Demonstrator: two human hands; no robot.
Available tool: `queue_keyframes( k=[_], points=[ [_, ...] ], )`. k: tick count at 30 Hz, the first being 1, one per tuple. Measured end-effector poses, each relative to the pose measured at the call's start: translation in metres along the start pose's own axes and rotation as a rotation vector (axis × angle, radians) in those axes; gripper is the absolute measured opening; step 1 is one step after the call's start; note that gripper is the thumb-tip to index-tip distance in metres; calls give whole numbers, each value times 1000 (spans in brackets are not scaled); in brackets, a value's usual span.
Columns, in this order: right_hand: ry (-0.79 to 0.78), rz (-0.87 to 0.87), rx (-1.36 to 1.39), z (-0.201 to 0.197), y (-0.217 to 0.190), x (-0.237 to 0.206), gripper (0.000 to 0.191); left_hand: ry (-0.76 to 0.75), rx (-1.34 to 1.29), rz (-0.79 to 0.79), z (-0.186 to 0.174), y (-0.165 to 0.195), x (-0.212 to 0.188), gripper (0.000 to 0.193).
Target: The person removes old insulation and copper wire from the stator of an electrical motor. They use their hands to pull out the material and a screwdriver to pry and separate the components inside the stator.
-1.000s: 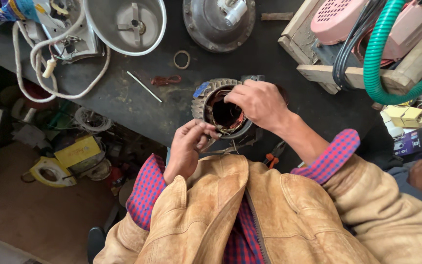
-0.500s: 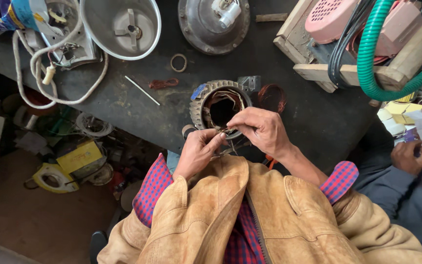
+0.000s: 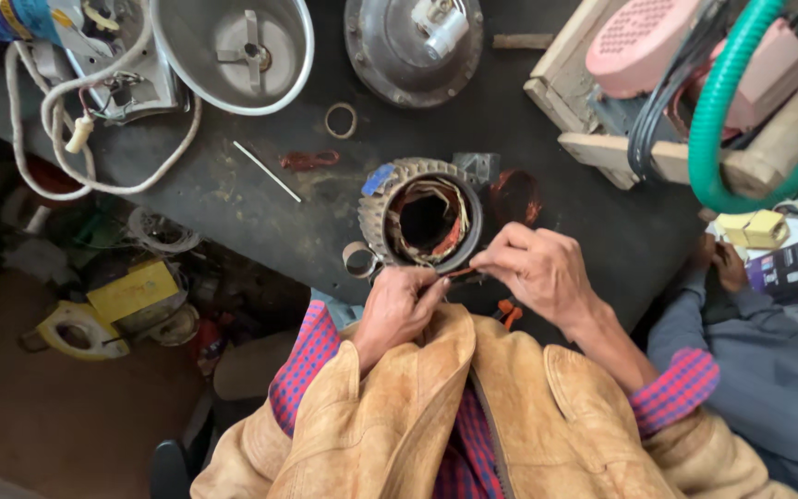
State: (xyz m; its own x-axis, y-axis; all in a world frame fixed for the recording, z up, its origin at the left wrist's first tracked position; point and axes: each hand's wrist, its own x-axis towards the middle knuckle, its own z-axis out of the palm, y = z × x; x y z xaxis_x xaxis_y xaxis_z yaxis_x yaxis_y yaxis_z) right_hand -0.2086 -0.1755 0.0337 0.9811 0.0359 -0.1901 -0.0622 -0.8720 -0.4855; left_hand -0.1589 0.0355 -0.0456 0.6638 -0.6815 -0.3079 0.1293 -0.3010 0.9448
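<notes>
A round ribbed motor stator with wire windings in its bore sits on the dark workbench near its front edge. My left hand and my right hand meet at the stator's near rim, both pinching a thin wire strand stretched between their fingertips. Tan jacket sleeves over red checked cuffs cover my arms. A small roll of tape lies just left of the stator.
At the back stand a metal bowl-shaped housing, a round motor cover, white cable and a ring. A wooden crate with green hose is right. Another person's hand holds small boxes.
My right hand has come out of the stator's bore and down to its near rim, meeting my left hand on the wire. The view has moved closer.
</notes>
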Motion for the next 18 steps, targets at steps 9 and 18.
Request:
queue_keyframes(
  k=[9,18],
  points=[
    [-194,251,394,17,7,24,16,35,-45,16,-6,-25,17,31],
    [-4,94,56,23,28,77,17,0,-113,38,-20,-44,39,41]
  ],
)
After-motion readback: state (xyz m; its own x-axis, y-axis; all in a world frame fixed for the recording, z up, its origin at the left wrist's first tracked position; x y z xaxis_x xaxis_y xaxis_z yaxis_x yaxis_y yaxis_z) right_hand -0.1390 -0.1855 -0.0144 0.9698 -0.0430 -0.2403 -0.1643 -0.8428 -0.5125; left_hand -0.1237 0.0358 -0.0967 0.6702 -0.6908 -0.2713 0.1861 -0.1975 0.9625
